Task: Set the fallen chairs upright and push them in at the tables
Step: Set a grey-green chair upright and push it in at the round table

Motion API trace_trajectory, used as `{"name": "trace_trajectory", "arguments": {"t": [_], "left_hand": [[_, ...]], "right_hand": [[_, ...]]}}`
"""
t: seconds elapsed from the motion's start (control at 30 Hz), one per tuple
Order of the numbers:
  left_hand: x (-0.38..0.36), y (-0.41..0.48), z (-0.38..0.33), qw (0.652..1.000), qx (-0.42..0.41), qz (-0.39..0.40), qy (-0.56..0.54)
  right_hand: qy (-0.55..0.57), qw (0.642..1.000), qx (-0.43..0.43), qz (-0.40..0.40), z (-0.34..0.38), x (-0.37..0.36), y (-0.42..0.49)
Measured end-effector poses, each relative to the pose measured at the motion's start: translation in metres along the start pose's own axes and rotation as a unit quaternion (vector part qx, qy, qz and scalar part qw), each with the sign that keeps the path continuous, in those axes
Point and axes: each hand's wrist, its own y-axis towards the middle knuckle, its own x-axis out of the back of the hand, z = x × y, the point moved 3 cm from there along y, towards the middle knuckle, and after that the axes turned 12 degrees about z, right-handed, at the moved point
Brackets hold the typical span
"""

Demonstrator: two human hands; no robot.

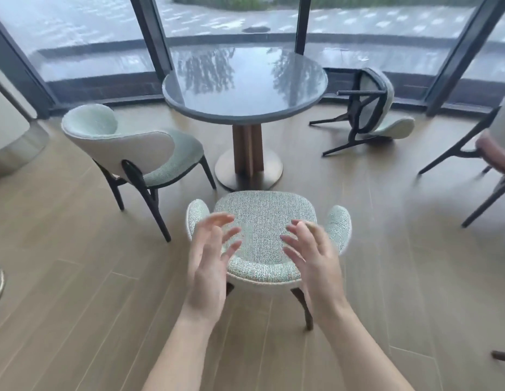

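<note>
Open, empty: left hand [207, 266], right hand [316, 263], above near chair [262, 221]; beyond, round table [245, 80]; far right, fallen chair [372, 108].

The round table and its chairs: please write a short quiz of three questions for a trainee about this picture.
1. True or false: the fallen chair lies right of the round table.
2. How many chairs near this table stand upright? A) one B) two C) three
3. Fill in: both hands are open above the ____ chair.

Key:
1. True.
2. B: the left chair and the near chair.
3. Near; the left hand and the right hand hold nothing.
</note>
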Motion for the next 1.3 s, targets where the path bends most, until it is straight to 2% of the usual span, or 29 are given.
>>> {"name": "trace_trajectory", "arguments": {"t": [0.13,0.27,0.4,0.57,0.93,1.13,1.3], "left_hand": [[-0.052,0.001,-0.107,0.984,-0.121,0.114,0.067],[-0.116,0.010,-0.164,0.962,-0.182,0.175,0.107],[-0.178,0.030,-0.177,0.940,-0.229,0.223,0.116],[-0.252,0.050,-0.162,0.917,-0.258,0.273,0.136],[-0.410,0.125,-0.147,0.881,-0.299,0.346,0.120],[-0.452,0.191,-0.103,0.878,-0.293,0.363,0.103],[-0.459,0.274,-0.073,0.887,-0.297,0.339,0.098]], "right_hand": [[-0.064,0.977,0.196,0.055,0.132,-0.009,-0.022],[-0.106,0.949,0.289,0.073,0.209,0.009,-0.036],[-0.123,0.932,0.333,0.074,0.249,0.054,-0.034],[-0.134,0.914,0.379,0.063,0.287,0.136,-0.022],[-0.117,0.901,0.418,-0.003,0.339,0.290,0.021],[-0.106,0.909,0.401,-0.037,0.336,0.339,0.082],[-0.138,0.912,0.385,-0.004,0.352,0.348,0.176]]}}
